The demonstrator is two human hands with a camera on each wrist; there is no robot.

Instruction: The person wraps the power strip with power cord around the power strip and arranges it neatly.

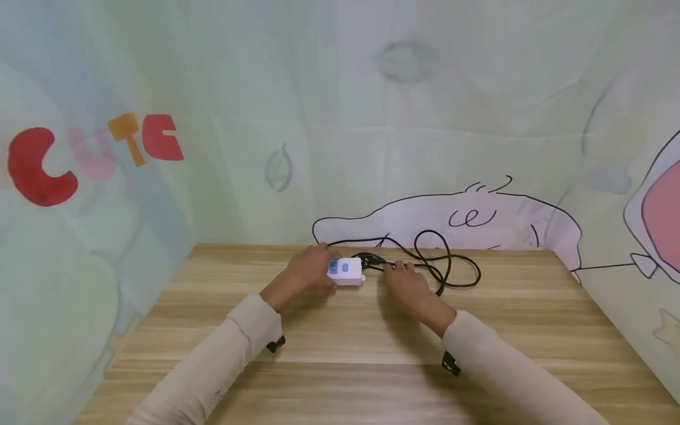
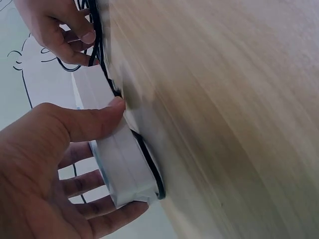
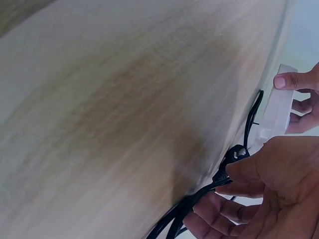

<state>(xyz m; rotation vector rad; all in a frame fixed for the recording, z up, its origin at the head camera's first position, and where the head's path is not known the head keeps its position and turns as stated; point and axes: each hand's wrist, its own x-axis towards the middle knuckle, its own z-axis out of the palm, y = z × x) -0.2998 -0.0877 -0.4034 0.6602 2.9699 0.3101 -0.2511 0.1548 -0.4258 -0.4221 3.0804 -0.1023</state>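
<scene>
My left hand [image 1: 310, 269] holds a small white power strip [image 1: 352, 277] with blue patches on top, near the back edge of the table. In the left wrist view its thumb presses the strip's side, with the fingers around the opposite side. A black power cord [image 1: 468, 285] lies in loose loops to the right, and part of it runs under the strip. Beside the strip is the cord's black plug [image 3: 236, 156], metal prongs showing. My right hand [image 1: 410, 288] grips strands of the cord close to this plug, its fingers curled around them.
The wood-grain table [image 1: 350, 378] ends at a pale printed curtain [image 1: 239, 195] behind and on both sides. Some cord loops lie close to the back curtain. Each sleeve [image 1: 255, 321] has a black wrist device below the cuff.
</scene>
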